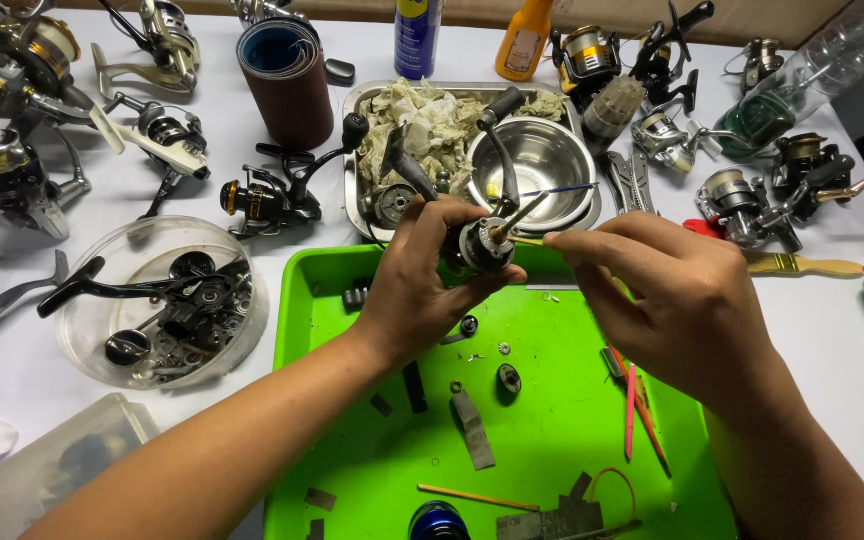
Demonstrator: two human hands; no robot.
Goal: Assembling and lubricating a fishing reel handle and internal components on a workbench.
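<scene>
Reel body in left hand

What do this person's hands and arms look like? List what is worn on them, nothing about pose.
Both arms are bare from the bottom edge of the picture up to the wrists: no sleeves show. The left hand and the right hand wear no gloves. No ring, watch, bracelet or bandage is visible on either. Fingernails are short and unpainted where they show.

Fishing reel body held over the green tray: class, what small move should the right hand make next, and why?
Probably ease the thin stick a little further into the reel body. The left hand grips the body above the green tray, and the right hand pinches the stick with its tip already at the body's open face.
</scene>
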